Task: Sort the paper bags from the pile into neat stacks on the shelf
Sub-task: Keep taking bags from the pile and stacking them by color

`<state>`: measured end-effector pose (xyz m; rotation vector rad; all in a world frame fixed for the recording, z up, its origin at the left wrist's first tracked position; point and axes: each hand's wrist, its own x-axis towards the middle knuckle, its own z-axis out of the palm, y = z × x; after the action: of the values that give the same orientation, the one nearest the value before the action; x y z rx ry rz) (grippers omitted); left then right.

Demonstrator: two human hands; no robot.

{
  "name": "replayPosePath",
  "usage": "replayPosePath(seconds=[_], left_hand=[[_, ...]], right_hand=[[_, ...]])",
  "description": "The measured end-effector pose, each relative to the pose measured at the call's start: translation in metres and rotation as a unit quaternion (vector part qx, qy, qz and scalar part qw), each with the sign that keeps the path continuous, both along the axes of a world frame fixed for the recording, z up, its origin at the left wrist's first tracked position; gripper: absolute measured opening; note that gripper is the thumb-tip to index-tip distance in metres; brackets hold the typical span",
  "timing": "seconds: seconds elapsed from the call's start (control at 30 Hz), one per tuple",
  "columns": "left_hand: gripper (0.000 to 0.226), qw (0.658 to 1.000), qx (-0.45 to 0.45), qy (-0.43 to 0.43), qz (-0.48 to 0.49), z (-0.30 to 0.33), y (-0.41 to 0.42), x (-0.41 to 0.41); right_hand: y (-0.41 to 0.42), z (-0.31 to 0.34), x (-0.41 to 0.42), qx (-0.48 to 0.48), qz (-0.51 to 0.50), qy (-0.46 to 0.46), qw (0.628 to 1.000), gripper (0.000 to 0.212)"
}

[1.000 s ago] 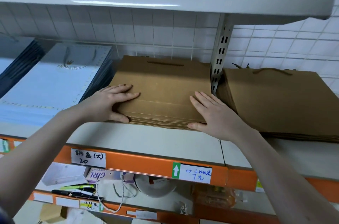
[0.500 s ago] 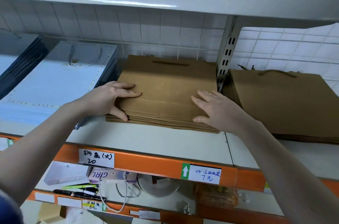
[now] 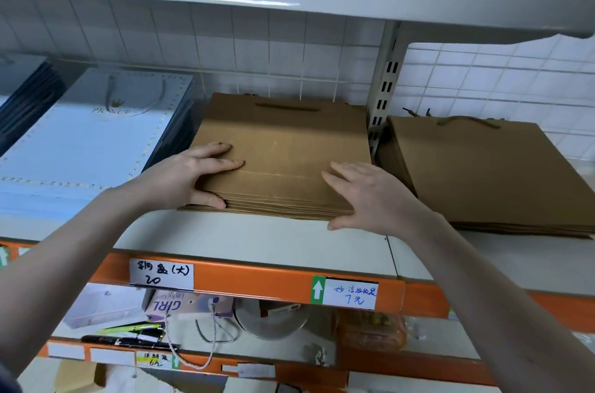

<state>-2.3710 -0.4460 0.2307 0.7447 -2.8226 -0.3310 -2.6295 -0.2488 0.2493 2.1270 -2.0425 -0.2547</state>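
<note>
Shelf (image 3: 251,231) in pale grey, orange beam along its front, and it carries three loads side by side. Centre bay: a stack of brown kraft paper bags (image 3: 283,154), flat and folded, dark cord handle showing at the far edge, a crease running across the top bag. Left of it, touching or nearly so, a stack of pale blue bags (image 3: 87,148) with a crown print and dotted border. Right, past the slotted upright (image 3: 381,102), a second brown bag stack (image 3: 489,173), well apart.

Left hand (image 3: 190,177) has its grip round the near left corner of the centre stack, fingers flat on top, thumb tucked against the layered edge. Right hand (image 3: 370,196) lies on the near right corner, fingers spread and straight, thumb down on the shelf at the stack's front edge. Layers sit slightly fanned along the front. Handwritten labels (image 3: 161,275) stick to the beam below.
</note>
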Motion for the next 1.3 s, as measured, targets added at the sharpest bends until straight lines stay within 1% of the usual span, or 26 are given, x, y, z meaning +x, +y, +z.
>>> replayPosePath(seconds=[0.07,0.17,0.37,0.43,0.53,0.67,0.87,0.93,1.07,1.2,1.3], left_hand=[[0.08,1.0,0.002,0.002,0.0,0.0,0.0,0.0],[0.083,1.0,-0.003,0.0,0.006,-0.001,0.003,-0.001],[0.092,0.996,-0.087,-0.005,0.017,-0.012,0.012,-0.007],[0.092,0.995,-0.101,-0.004,0.02,-0.014,0.012,-0.008],[0.091,0.994,-0.11,0.003,0.022,-0.014,0.013,-0.008],[0.092,0.993,-0.113,0.006,0.026,-0.015,0.012,-0.008],[0.089,0.993,-0.118,0.003,0.03,-0.016,0.014,-0.008],[0.087,0.992,-0.124,-0.001,0.031,-0.017,0.016,-0.007],[0.085,0.99,-0.138,-0.02,0.033,-0.018,0.02,-0.007],[0.084,0.987,-0.15,-0.037,0.043,-0.013,0.019,-0.008],[0.084,0.986,-0.158,-0.032,0.048,-0.014,0.02,-0.007]], right_hand=[[-0.001,-0.003,0.0,-0.007,0.003,0.015,1.0,0.081],[-0.002,-0.004,-0.002,-0.023,0.009,0.013,1.0,0.076],[-0.002,-0.011,0.003,-0.029,0.003,-0.002,1.0,0.073],[-0.003,-0.012,0.008,-0.039,-0.006,0.006,0.999,0.077],[-0.009,-0.018,0.02,-0.059,-0.028,0.018,0.998,0.085],[-0.015,-0.023,0.026,-0.09,-0.029,0.019,0.995,0.081],[-0.019,-0.026,0.021,-0.085,-0.009,0.0,0.996,0.073],[-0.019,-0.027,0.017,-0.081,-0.006,-0.019,0.996,0.076],[-0.02,-0.024,0.006,-0.059,-0.011,-0.042,0.997,0.088],[-0.024,-0.023,0.008,-0.05,-0.011,-0.036,0.998,0.09],[-0.026,-0.021,0.01,-0.047,-0.013,-0.036,0.998,0.091]])
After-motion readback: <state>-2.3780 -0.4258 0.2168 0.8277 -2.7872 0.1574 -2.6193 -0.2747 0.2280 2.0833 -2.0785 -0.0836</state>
